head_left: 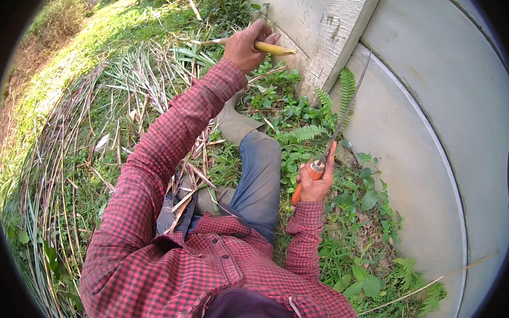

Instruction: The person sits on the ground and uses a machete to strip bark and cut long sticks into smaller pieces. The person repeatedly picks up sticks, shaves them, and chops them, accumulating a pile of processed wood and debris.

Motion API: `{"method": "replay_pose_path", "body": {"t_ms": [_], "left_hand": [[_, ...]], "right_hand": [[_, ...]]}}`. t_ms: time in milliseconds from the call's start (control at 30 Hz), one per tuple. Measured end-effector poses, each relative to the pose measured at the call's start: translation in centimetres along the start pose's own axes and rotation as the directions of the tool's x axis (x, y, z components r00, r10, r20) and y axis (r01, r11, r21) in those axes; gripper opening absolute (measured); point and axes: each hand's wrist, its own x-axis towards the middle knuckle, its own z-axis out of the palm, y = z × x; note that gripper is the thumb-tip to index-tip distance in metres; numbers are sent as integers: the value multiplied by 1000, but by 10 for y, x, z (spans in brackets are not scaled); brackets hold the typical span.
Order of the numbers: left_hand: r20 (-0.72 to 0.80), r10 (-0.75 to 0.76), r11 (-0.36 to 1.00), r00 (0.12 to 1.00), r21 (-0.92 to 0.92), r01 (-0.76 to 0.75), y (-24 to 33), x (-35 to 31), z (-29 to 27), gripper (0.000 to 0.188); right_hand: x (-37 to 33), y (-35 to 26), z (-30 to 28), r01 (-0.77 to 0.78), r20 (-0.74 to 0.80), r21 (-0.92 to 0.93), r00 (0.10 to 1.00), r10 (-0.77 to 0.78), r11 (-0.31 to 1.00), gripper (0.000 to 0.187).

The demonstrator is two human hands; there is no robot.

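Note:
My left hand (247, 46) is raised at arm's length and closed around a yellowish stalk (275, 48). The stalk's thicker end juts out to the right of the fist, and its thinner, paler end runs out leftward. Lower down and to the right, my right hand (315, 184) grips a knife by its orange handle (299, 194). Its long, thin, dark blade (346, 109) points up and away, in front of the concrete wall. Blade and stalk are apart. Dry strips (186, 198) lie about my legs, near the blue trousers (259, 176).
A pale concrete wall (412, 147) with a rough post (337, 44) stands close on the right. Ferns (308, 133) and leafy weeds grow at its foot. Heaps of long, cut stems (58, 169) cover the grass on the left. A muddy boot (236, 122) rests ahead.

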Motion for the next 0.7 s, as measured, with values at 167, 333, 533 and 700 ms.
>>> {"method": "replay_pose_path", "body": {"t_ms": [167, 333, 533, 700], "left_hand": [[-648, 41, 913, 761, -284, -291, -25, -9, -167, 25], [-871, -15, 974, 491, -123, -188, 20, -76, -323, 31], [-795, 93, 954, 599, -101, -282, 106, -220, -465, 36], [-912, 325, 946, 249, 314, -84, 176, -310, -507, 46]], "right_hand": [[-22, 5, 13, -220, 117, 39, 970, 215, 975, 80], [-44, 24, 48, -400, 371, 73, 861, 347, 914, 77], [-41, 31, 91, -385, 625, 24, 726, 287, 923, 75], [-47, 33, 140, -262, 812, 106, 580, 68, 959, 75]]}}
